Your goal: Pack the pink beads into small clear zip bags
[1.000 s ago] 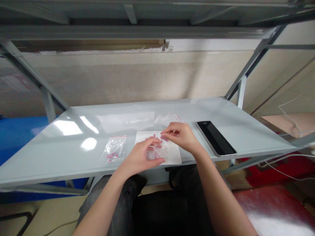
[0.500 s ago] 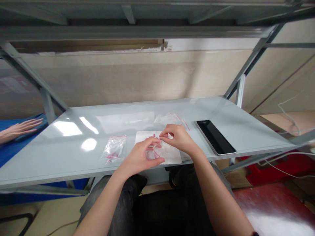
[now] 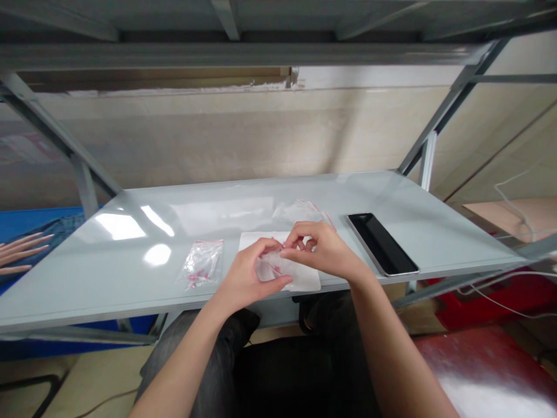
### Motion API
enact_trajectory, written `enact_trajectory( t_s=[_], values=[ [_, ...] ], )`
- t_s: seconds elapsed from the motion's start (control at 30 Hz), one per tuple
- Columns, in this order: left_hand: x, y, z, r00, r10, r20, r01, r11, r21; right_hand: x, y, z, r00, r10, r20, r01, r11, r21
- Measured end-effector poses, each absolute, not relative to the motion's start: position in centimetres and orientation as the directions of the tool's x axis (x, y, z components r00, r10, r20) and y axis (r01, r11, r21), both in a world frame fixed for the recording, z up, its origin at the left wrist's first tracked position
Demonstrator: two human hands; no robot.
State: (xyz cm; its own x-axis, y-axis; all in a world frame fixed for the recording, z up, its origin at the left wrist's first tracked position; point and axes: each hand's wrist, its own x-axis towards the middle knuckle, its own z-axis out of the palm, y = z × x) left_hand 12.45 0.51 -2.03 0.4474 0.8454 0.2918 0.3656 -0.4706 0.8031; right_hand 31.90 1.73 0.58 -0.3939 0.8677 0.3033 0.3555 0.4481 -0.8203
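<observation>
My left hand (image 3: 246, 274) is curled around a small clear zip bag (image 3: 266, 268), thumb stretched out below it. A reddish line and small pink pieces (image 3: 277, 269) show in the bag. Thumb and forefinger of my right hand (image 3: 317, 248) are pinched together at the left fingertips; what they hold, if anything, is too small to make out. Beneath both hands lies a white sheet (image 3: 308, 280), partly covered by them. A few pink bits show near the left fingertips, mostly hidden.
Another clear zip bag (image 3: 203, 264) with pink pieces lies left on the grey table (image 3: 130, 273). Behind my right hand is a flat clear bag (image 3: 296, 210). A dark-screened phone (image 3: 383, 244) lies to the right. Another person's hand (image 3: 21, 252) is at far left.
My right hand has shifted slightly right, its fingers still pinched. Pink now shows lower in the bag at my left hand. The other person's hand has moved left.
</observation>
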Motion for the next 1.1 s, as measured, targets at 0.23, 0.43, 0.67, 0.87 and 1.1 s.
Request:
enact_trajectory(
  t_s=[0.23,0.43,0.67,0.87,1.1],
  values=[
    [12.4,0.3,-1.9,0.251,0.862,0.44,0.295,-0.501,0.814,30.5,-0.3,1.9,-0.481,0.762,0.433,0.242,0.59,-0.77],
    [12.7,0.1,-2.0,0.205,0.886,0.416,0.36,-0.463,0.81,29.9,-0.4,1.7,-0.495,0.781,0.382,0.285,0.561,-0.778],
    [12.8,-0.2,-1.6,0.232,0.89,0.393,0.184,-0.437,0.88,30.4,-0.1,1.9,-0.428,0.819,0.381,0.289,0.524,-0.801],
    [12.4,0.0,-1.5,0.214,0.95,0.227,-0.23,-0.177,0.957,30.7,-0.1,2.2,-0.323,0.859,0.397,0.267,0.485,-0.833],
    [12.5,0.2,-1.6,0.085,0.987,0.137,-0.342,-0.1,0.934,30.2,1.2,0.7,-0.237,0.944,0.231,0.051,0.25,-0.967]
  ],
)
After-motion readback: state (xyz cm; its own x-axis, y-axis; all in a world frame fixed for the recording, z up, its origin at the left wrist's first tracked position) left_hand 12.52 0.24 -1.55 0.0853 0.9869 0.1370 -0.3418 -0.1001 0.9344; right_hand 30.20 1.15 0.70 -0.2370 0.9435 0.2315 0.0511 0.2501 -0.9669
